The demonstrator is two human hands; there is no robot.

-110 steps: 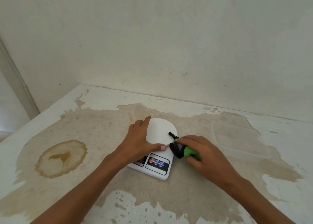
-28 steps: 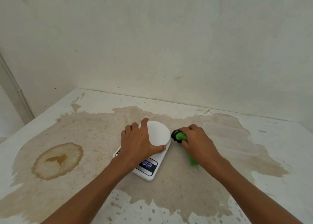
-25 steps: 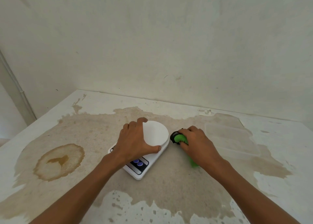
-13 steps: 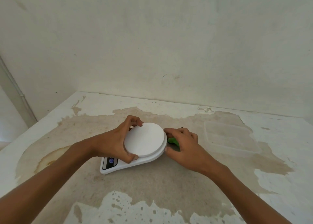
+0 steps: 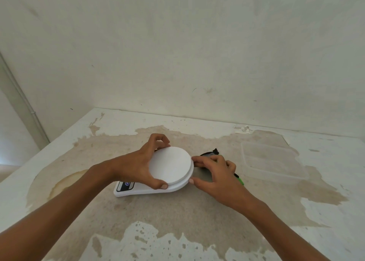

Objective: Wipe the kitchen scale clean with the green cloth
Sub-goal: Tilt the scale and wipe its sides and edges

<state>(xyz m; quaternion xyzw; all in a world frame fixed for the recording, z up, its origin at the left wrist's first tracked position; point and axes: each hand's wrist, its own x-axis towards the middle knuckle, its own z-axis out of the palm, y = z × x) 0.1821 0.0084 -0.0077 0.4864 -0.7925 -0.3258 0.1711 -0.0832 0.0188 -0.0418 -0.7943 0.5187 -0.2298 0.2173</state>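
A white kitchen scale with a round platform lies on the stained counter, its display end pointing left. My left hand grips the platform's left rim, thumb at the near edge and fingers at the far edge. My right hand presses against the scale's right edge, thumb and forefinger touching the rim. It holds the green cloth, mostly hidden under the palm, with a green tip showing at the right and a black part sticking out behind the fingers.
A clear plastic container lid lies flat on the counter to the right of my right hand. The wall rises close behind. A round brown stain marks the counter at the left. The counter's left edge drops off.
The scale has been turned so its display end points left instead of toward me. My left hand has shifted to the platform's left rim. My right hand has moved onto the right edge with the cloth.
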